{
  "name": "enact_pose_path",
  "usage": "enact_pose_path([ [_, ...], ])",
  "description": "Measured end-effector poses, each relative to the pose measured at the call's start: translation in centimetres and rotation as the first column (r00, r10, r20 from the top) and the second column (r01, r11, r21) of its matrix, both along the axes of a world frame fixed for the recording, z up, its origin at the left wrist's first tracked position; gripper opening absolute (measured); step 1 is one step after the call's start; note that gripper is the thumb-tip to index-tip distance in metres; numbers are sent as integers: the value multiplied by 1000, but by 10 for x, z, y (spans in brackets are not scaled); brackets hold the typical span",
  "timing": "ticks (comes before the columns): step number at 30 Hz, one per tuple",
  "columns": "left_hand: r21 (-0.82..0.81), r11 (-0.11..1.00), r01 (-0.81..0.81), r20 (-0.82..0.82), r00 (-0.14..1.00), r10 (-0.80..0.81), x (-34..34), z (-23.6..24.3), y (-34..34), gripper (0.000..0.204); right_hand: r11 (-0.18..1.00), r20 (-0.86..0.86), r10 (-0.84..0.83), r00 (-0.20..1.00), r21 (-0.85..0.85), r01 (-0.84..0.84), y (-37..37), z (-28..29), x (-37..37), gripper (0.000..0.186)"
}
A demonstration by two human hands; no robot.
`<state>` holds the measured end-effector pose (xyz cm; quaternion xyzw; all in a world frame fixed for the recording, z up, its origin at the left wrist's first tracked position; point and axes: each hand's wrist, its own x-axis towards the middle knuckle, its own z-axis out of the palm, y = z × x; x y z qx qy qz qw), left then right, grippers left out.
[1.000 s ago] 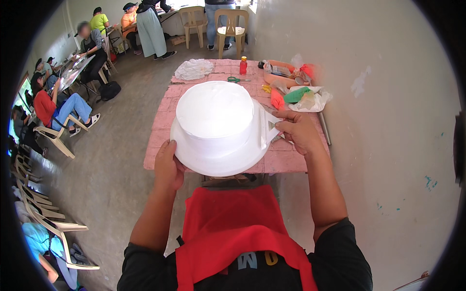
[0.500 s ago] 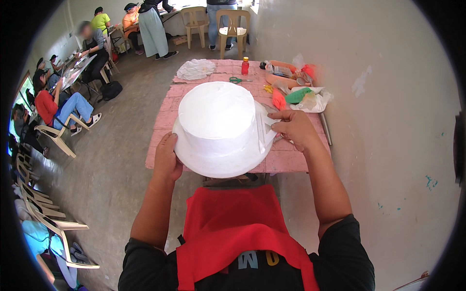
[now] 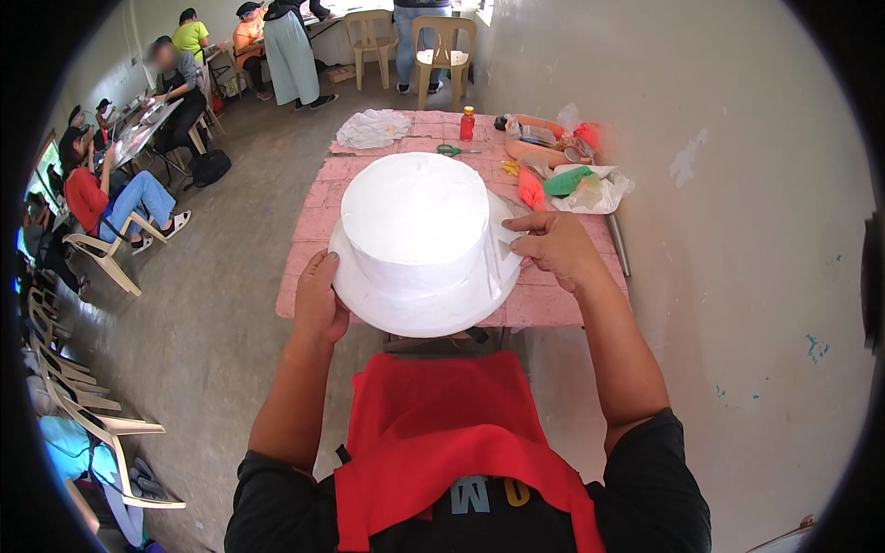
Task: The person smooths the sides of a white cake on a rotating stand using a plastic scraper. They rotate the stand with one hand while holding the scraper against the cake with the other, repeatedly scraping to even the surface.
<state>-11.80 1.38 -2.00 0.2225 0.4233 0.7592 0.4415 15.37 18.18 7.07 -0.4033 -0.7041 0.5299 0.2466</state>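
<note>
A round white-coated cake (image 3: pixel 413 207) rests on a pale round base (image 3: pixel 378 311), maybe a turntable, at the near half of a pink table (image 3: pixel 304 276). My left hand (image 3: pixel 320 300) grips the base's left rim, thumb on top. My right hand (image 3: pixel 558 249) is closed on a white notched scraper (image 3: pixel 498 258), held upright along the cake's right side; whether its edge touches the coating, I cannot tell. Beyond the cake lie green-handled scissors (image 3: pixel 449 149), a small red bottle (image 3: pixel 467 123) and crumpled white paper (image 3: pixel 373 128).
An orange tray (image 3: pixel 536 152) with piping bags, including green (image 3: pixel 567 181), sits at the table's right back, beside a wall (image 3: pixel 737 230). A metal roller or tube (image 3: pixel 619 247) lies at the right edge. Plastic chairs (image 3: pixel 447 55) and seated people (image 3: pixel 88 194) are behind and left.
My right hand and the scraper have shifted slightly left, closer around the cake's right side. The base and my left hand have moved slightly right.
</note>
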Motion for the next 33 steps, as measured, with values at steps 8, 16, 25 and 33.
enact_pose_path([
  [8,13,1000,5,9,1000,-5,0,-2,-3,31,999,9,-30,1000,-13,30,-9,4,-2,40],
  [16,4,1000,-22,49,999,22,12,3,-10,29,997,-29,-57,998,-48,56,-17,0,-1,41],
  [25,-7,999,-33,99,995,34,37,21,-22,28,994,-92,-98,991,-59,93,-21,-9,-2,40],
  [33,-1,1000,-20,120,993,20,49,21,-33,30,991,-127,-129,983,-50,124,-27,-10,-2,39],
])
